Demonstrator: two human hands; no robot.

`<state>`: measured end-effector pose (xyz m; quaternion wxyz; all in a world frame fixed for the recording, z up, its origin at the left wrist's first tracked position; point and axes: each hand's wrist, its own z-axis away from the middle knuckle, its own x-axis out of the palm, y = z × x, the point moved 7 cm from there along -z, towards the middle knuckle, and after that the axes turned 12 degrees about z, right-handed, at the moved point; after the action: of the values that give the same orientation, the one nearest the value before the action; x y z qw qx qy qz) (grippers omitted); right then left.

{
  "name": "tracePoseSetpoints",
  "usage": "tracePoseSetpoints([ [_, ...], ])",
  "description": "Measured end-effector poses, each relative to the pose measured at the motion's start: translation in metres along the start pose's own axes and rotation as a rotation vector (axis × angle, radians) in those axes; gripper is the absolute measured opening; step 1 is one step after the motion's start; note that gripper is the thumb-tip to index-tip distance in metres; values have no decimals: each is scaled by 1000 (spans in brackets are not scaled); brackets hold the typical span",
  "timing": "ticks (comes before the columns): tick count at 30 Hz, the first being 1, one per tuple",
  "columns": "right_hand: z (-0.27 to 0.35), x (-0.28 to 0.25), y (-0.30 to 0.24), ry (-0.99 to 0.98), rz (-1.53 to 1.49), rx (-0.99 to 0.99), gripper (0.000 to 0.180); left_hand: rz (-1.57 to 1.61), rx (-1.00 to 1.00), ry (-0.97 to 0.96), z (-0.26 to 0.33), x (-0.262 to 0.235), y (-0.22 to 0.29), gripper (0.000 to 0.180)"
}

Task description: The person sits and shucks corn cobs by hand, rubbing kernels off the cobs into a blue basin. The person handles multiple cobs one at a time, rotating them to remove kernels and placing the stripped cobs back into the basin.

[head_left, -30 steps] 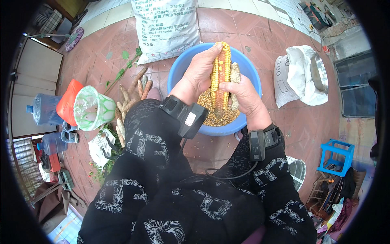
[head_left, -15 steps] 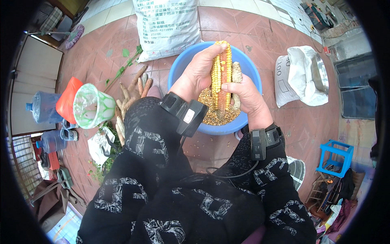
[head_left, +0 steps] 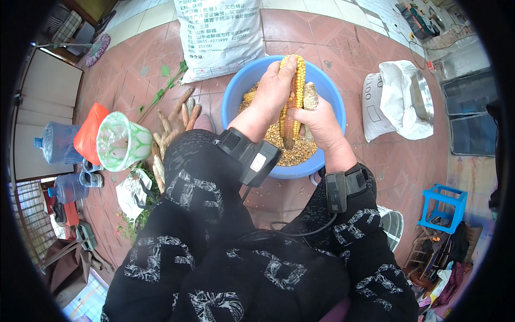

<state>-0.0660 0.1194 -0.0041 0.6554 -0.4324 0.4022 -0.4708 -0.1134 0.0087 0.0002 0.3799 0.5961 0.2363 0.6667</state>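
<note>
Two hands are wrapped round one corn cob (head_left: 292,102), held upright over blue basin (head_left: 236,96): left hand (head_left: 273,88) gripping upper part, right hand (head_left: 319,121) clasping lower part. Basin is filled w/ loose kernels (head_left: 298,153).

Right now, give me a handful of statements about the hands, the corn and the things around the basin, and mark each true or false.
1. The left hand grips a yellow corn cob above the round blue plastic basin. True.
2. The basin holds only water. False: loose kernels lie in it.
3. The right hand rests on the floor. False: it is at the cob.
4. Bare stripped cobs lie left of the basin. True.
5. A white printed sack lies beyond the basin. True.
</note>
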Motion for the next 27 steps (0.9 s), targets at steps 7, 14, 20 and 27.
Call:
tracePoseSetpoints([
  [7, 3, 3, -2, 1, -71, 7, 31, -79, 25, -17, 2, 1, -2, 36],
  [14, 2, 1, 0, 17, -14, -11, 32, 162, -83, -81, -1, 1, -7, 33],
  [20, 1, 3, 2, 1, -1, -63, 32, 320, -161, -43, -3, -3, -16, 31],
  [27, 4, 0, 7, -69, -38, 65, 43, 300, -162, -55, 0, -1, -18, 30],
])
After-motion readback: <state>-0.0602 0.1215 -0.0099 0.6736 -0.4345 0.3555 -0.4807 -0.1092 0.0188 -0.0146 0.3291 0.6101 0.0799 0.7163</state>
